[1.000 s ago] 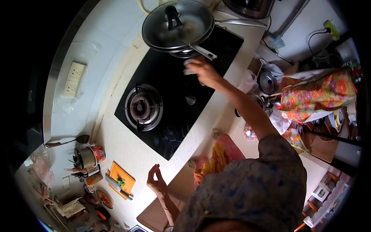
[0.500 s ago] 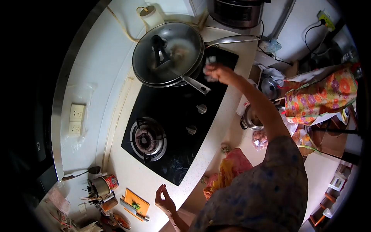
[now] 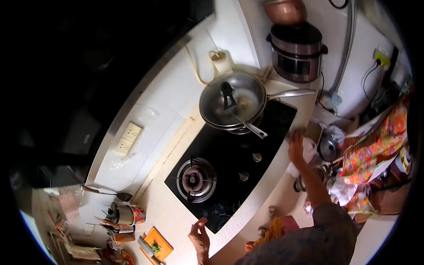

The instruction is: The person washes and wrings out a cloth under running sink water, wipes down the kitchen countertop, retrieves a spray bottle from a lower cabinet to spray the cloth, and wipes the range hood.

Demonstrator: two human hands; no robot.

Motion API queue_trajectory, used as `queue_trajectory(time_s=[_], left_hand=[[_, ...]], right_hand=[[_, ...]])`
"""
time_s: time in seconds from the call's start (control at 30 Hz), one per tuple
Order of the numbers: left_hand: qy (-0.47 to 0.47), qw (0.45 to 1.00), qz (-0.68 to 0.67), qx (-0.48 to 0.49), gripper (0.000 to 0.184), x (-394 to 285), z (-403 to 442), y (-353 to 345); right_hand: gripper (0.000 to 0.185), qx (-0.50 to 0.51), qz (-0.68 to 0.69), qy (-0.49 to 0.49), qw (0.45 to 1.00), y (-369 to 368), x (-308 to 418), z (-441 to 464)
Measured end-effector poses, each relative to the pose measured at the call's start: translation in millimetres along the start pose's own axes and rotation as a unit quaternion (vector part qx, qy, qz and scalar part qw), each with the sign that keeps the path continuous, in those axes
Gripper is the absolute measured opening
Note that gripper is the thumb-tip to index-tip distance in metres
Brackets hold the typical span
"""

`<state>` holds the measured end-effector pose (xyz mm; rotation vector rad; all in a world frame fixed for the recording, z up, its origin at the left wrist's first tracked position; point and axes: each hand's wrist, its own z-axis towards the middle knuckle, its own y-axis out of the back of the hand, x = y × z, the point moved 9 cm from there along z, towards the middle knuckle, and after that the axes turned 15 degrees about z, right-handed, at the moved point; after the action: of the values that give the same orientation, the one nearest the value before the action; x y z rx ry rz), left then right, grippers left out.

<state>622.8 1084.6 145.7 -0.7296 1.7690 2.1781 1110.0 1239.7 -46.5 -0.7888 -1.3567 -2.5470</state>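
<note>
My left hand (image 3: 199,237) hovers by the counter's near edge beside the hob's lower corner, fingers loosely bent and apart, holding nothing I can see. Past the hob's front edge, my right hand (image 3: 297,144) hangs above a pale plastic bag (image 3: 308,154). Its fingers are blurred, so I cannot make out whether anything is in them. On the far burner of the black glass hob (image 3: 234,154) sits a wok under a glass lid (image 3: 214,104). A spatula handle (image 3: 255,130) sticks out over the wok's near rim.
The near burner (image 3: 193,179) has no pan. An orange cutting board (image 3: 165,249) with chopped greens and a knife lies at lower left, near a utensil holder (image 3: 121,214). An electric cooker (image 3: 297,53) stands at the back right. A floral cloth (image 3: 375,145) hangs at right.
The view has swung, shifting the scene. My right hand has moved from beside the wok to past the hob's front edge; the whitish crumpled thing it held no longer shows clearly.
</note>
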Motion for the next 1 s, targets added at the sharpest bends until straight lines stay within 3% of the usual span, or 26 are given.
queue_trajectory(time_s=[0.07, 0.1, 0.17, 0.23, 0.27, 0.3, 0.33, 0.37, 0.43, 0.47, 0.5, 0.57, 0.63, 0.7, 0.77, 0.9, 0.97, 1.0], left_hand=[[-0.027, 0.998, -0.045, -0.044, 0.043, -10, 15, 28], [-0.029, 0.996, -0.065, -0.058, 0.043, -25, 23, 54], [-0.05, 0.986, -0.086, -0.132, 0.036, -44, 35, 114], [-0.097, 0.965, -0.058, -0.238, 0.032, -62, 33, 184], [-0.113, 0.944, -0.125, -0.284, 0.034, -66, 27, 217], [-0.143, 0.932, -0.106, -0.317, 0.037, -80, 15, 252], [-0.172, 0.917, -0.085, -0.35, 0.041, -94, 3, 287], [-0.211, 0.884, -0.127, -0.396, 0.046, -111, -13, 319], [-0.349, 0.809, -0.083, -0.465, 0.063, -146, -50, 372], [-0.383, 0.788, -0.031, -0.481, 0.079, -157, -68, 396], [-0.438, 0.773, 0.039, -0.456, 0.081, -172, -86, 412], [-0.478, 0.749, 0.132, -0.439, 0.079, -182, -116, 423], [-0.48, 0.741, 0.181, -0.433, 0.078, -180, -136, 421], [-0.472, 0.744, 0.202, -0.427, 0.077, -172, -144, 411], [-0.459, 0.751, 0.21, -0.426, 0.075, -160, -151, 402], [-0.434, 0.761, 0.221, -0.429, 0.073, -139, -156, 391], [-0.421, 0.765, 0.227, -0.432, 0.072, -129, -155, 388], [-0.415, 0.765, 0.23, -0.436, 0.071, -126, -150, 386]], right_hand=[[0.038, -0.003, -0.061, 0.052, 0.997, -3, 35, -48], [0.037, 0.012, -0.052, 0.068, 0.996, -7, 50, -74], [0.039, 0.047, -0.179, 0.126, 0.975, -17, 89, -121], [0.038, 0.1, -0.172, 0.186, 0.962, -22, 131, -171], [0.035, 0.176, -0.233, 0.262, 0.92, 4, 179, -185], [0.03, 0.143, -0.127, 0.262, 0.946, -1, 183, -206], [0.025, 0.12, 0.187, 0.213, 0.952, 20, 187, -217], [0.027, 0.203, 0.139, 0.198, 0.949, -10, 178, -240], [0.028, 0.22, 0.328, 0.316, 0.863, 57, 237, -226], [0.028, 0.331, 0.364, 0.179, 0.852, 56, 242, -219], [0.028, 0.429, 0.383, 0.032, 0.817, 48, 238, -223], [0.025, 0.399, 0.374, 0.107, 0.831, 67, 258, -208], [0.025, 0.395, 0.37, 0.122, 0.832, 72, 271, -197], [0.027, 0.391, 0.37, 0.095, 0.838, 71, 276, -190], [0.026, 0.353, 0.405, 0.153, 0.829, 76, 288, -186], [0.023, 0.38, 0.346, 0.131, 0.848, 69, 287, -189], [0.015, 0.372, 0.325, 0.134, 0.859, 51, 272, -195], [0.009, 0.341, 0.392, 0.139, 0.843, 31, 254, -200]])
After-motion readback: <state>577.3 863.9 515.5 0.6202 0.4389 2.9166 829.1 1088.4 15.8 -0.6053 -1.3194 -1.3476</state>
